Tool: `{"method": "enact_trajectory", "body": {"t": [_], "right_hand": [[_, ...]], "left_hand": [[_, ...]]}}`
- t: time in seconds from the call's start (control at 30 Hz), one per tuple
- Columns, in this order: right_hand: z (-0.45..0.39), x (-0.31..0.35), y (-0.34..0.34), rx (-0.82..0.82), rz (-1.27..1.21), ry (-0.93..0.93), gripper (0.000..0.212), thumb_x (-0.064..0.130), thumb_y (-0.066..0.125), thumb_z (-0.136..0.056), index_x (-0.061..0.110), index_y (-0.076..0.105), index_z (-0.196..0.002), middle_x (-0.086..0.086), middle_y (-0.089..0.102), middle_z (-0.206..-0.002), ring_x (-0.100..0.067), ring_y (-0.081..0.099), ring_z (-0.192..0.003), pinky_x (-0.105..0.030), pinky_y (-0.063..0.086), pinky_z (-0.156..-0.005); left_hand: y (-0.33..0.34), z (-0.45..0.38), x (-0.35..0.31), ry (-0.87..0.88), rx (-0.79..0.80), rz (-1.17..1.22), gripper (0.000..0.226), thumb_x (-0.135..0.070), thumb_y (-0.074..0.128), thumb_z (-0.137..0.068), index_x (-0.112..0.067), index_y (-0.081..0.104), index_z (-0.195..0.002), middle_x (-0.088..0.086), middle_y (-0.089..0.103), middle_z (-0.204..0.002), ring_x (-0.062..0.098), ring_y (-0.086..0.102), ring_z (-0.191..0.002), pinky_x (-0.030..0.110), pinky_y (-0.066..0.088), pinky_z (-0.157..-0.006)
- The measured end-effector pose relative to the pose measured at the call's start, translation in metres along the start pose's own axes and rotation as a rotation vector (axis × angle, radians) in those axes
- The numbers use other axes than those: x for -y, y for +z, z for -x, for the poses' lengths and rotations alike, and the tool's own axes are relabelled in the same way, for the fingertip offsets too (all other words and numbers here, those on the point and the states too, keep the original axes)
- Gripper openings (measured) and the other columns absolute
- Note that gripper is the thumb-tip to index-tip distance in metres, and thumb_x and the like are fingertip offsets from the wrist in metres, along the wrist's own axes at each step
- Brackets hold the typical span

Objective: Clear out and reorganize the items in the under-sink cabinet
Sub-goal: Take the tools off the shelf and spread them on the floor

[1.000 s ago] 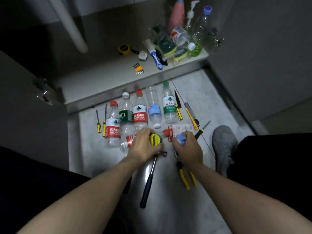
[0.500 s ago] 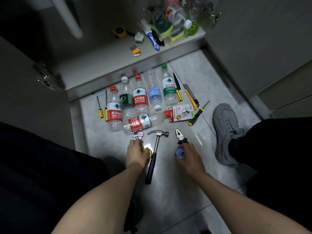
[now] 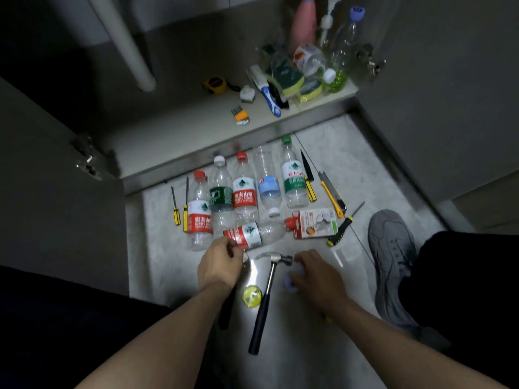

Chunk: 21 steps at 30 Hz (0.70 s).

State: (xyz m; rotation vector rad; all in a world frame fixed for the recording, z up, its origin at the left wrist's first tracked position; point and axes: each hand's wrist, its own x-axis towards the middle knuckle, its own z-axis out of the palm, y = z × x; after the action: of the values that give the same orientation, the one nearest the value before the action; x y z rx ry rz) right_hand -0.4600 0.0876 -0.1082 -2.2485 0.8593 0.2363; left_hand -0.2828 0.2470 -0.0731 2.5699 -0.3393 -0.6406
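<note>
While both hands work beside the hammer | left hand: grasp unclear | right hand: grasp unclear, blurred.

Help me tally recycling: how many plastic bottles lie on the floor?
6: five side by side before the cabinet sill, one crosswise below. None seem hidden.
</note>
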Motion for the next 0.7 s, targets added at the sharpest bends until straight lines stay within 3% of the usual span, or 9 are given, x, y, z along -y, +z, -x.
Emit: {"method": "enact_trajectory", "body": {"t": [0.13,0.2,0.37,0.47,0.6,0.7], "right_hand": [[-0.058,0.033,-0.054,-0.143,-0.045,-0.071,0.014,0.039,0.058,-0.094,0.027,0.059,-0.101,0.013,0.058,-0.091,-0.005,0.058,-0.08,-0.026,0.044,-0.064],[-0.089,0.057,-0.086,-0.167,-0.036,-0.084,0.014,0.036,0.056,-0.095,0.027,0.06,-0.106,0.014,0.06,-0.087,0.0,0.06,-0.079,-0.023,0.045,-0.065],[-0.173,0.118,-0.152,-0.217,0.05,-0.151,0.023,0.035,0.056,-0.094,0.025,0.064,-0.113,0.007,0.067,-0.096,-0.018,0.063,-0.089,-0.035,0.051,-0.077],[-0.218,0.15,-0.17,-0.227,0.068,-0.156,0.019,0.033,0.057,-0.093,0.025,0.065,-0.108,0.004,0.07,-0.099,-0.021,0.064,-0.092,-0.036,0.052,-0.078],[-0.272,0.178,-0.168,-0.178,0.014,-0.099,0.023,0.04,0.064,-0.091,0.024,0.068,-0.107,0.0,0.071,-0.102,-0.023,0.065,-0.099,-0.041,0.054,-0.09],[-0.307,0.192,-0.151,-0.18,0.069,-0.045,0.037,0.051,0.067,-0.088,0.023,0.067,-0.111,-0.003,0.07,-0.107,-0.027,0.064,-0.104,-0.041,0.053,-0.091]], "left_hand": [[-0.047,-0.062,-0.04,0.171,-0.086,-0.02,0.009,-0.033,0.054,-0.094,-0.029,0.06,-0.089,-0.007,0.066,-0.086,0.003,0.052,-0.065,0.023,0.034,-0.053],[-0.071,-0.093,-0.064,0.256,-0.086,-0.048,0.008,-0.034,0.055,-0.094,-0.029,0.061,-0.095,-0.009,0.063,-0.089,0.007,0.055,-0.071,0.024,0.037,-0.057],[-0.118,-0.182,-0.11,0.353,-0.14,-0.141,0.016,-0.033,0.056,-0.091,-0.026,0.064,-0.103,0.0,0.065,-0.105,0.025,0.062,-0.094,0.04,0.055,-0.08],[-0.133,-0.234,-0.131,0.34,-0.136,-0.142,0.025,-0.032,0.059,-0.09,-0.024,0.062,-0.114,0.004,0.061,-0.116,0.027,0.059,-0.106,0.042,0.052,-0.091],[-0.137,-0.294,-0.142,0.356,-0.135,-0.216,0.032,-0.028,0.061,-0.09,-0.018,0.061,-0.12,0.008,0.056,-0.125,0.03,0.056,-0.115,0.04,0.049,-0.094],[-0.132,-0.331,-0.142,0.33,-0.155,-0.217,0.043,-0.028,0.064,-0.089,-0.021,0.056,-0.131,0.008,0.052,-0.137,0.031,0.051,-0.126,0.04,0.046,-0.102]]}}
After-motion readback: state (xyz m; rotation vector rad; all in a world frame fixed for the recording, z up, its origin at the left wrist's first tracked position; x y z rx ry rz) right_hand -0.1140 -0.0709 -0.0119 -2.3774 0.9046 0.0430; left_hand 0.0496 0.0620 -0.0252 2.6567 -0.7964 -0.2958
